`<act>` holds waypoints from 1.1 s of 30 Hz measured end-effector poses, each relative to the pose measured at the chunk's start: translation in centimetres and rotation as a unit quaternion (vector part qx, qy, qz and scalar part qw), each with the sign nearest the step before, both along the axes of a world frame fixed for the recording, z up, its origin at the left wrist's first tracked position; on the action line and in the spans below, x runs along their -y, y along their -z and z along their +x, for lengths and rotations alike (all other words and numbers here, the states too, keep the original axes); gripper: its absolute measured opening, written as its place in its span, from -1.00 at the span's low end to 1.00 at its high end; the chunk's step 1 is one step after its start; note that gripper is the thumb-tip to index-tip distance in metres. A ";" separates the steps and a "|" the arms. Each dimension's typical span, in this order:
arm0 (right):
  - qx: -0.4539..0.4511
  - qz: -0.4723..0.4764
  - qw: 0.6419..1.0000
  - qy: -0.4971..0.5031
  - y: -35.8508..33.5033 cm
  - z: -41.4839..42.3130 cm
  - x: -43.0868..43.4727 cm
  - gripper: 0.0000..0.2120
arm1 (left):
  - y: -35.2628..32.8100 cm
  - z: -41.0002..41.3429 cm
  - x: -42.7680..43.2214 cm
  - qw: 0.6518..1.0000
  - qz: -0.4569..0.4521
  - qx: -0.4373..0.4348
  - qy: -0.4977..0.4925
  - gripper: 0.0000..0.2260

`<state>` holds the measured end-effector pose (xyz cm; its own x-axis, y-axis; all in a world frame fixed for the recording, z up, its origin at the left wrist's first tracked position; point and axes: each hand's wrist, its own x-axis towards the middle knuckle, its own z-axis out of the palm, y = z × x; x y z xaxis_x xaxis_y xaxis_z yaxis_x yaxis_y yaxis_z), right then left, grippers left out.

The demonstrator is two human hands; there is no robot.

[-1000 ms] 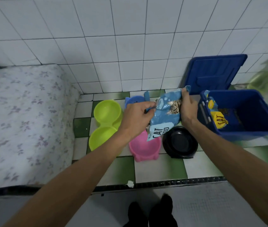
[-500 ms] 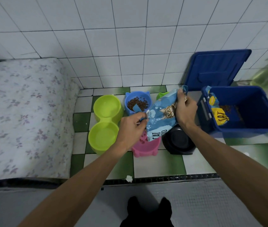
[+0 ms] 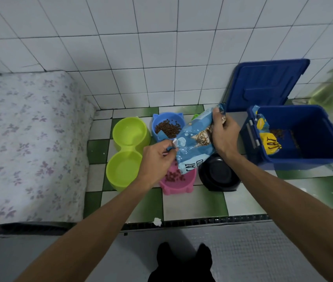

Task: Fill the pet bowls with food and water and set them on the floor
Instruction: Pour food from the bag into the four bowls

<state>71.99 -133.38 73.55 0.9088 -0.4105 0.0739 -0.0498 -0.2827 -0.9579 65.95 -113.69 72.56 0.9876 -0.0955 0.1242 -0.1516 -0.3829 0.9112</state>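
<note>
Down at six o'clock, two dark feet (image 3: 181,261) stand on grey textured flooring (image 3: 263,251), edged by a dark drain grate (image 3: 232,219). Beyond it lies a green-and-white checkered floor (image 3: 194,204), where the bowls stand. A pink bowl (image 3: 178,184) near the centre holds some kibble, a black bowl (image 3: 218,176) sits just beside it toward three o'clock, and a lime double bowl (image 3: 127,153) toward nine.

Above the pink bowl a light-blue cat food bag (image 3: 194,147) hangs tilted between both hands. The left hand (image 3: 157,157) pinches its lower corner with curled fingers, and the right hand (image 3: 224,135) is wrapped round its top end.

Behind the bag, at twelve o'clock, a blue bowl (image 3: 168,125) holds kibble. At three o'clock an open blue bin (image 3: 308,139) contains a yellow bag (image 3: 269,143); its lid (image 3: 263,84) leans on the white tiled wall (image 3: 161,58). A floral mattress (image 3: 29,139) fills nine o'clock.
</note>
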 end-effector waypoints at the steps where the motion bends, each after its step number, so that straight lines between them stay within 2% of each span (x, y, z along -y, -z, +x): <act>1: -0.001 -0.004 1.000 -0.001 -0.1 0.0 -0.1 -0.60 | -0.1 0.0 0.0 1.000 0.003 0.005 -0.001 -0.91; 5: -0.014 -0.004 1.000 0.002 0.3 0.2 0.2 -0.61 | -0.3 0.2 0.0 1.000 0.027 -0.001 -0.006 -0.90; 9: -0.019 0.005 1.000 0.011 0.3 0.6 0.3 -0.53 | -0.7 0.5 0.3 0.999 0.030 0.010 -0.012 -0.88; 14: -0.012 -0.007 1.000 0.001 -0.1 0.4 0.3 -0.60 | -0.4 0.4 0.2 1.000 0.026 0.001 -0.003 -0.91; 22: -0.012 0.004 1.000 0.010 -0.2 0.6 0.0 -0.61 | -0.5 0.7 -0.1 1.000 0.020 0.008 -0.012 -0.91; 30: -0.035 0.040 0.998 0.019 -0.2 0.8 0.3 -0.47 | -1.3 1.0 0.4 0.999 0.027 0.017 -0.002 -0.92; 33: -0.027 0.039 0.999 0.018 -0.4 0.7 0.2 -0.53 | -1.5 1.0 0.3 0.999 0.038 0.022 -0.006 -0.90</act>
<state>72.74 -133.61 73.96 0.8953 -0.4454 -0.0085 -0.1109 -0.2043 -0.9726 66.99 -113.95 74.01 0.9824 -0.0947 0.1608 -0.1863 -0.4527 0.8720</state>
